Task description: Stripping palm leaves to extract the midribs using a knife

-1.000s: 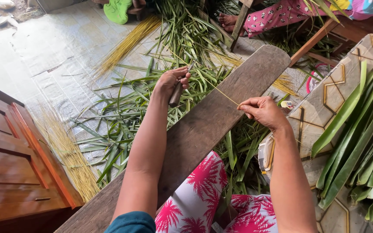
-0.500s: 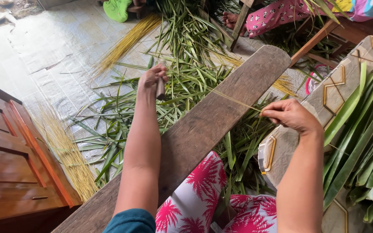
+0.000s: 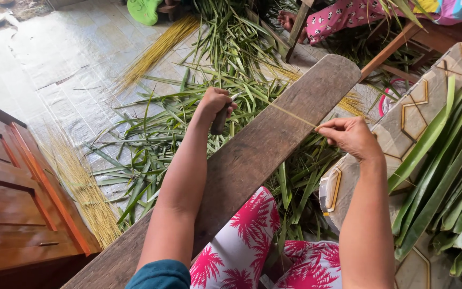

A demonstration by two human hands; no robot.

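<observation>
Best to keep the thin yellow stick pulled tight in the pinching right hand while sliding the small knife, gripped in the closed left hand, gently along it over the wooden board.

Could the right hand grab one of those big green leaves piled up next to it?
Probably yes. The right hand pinches a thin yellow leaf rib just beside the stack of broad green leaves, and nothing lies between them. It would have to let go of the rib first, though.
</observation>
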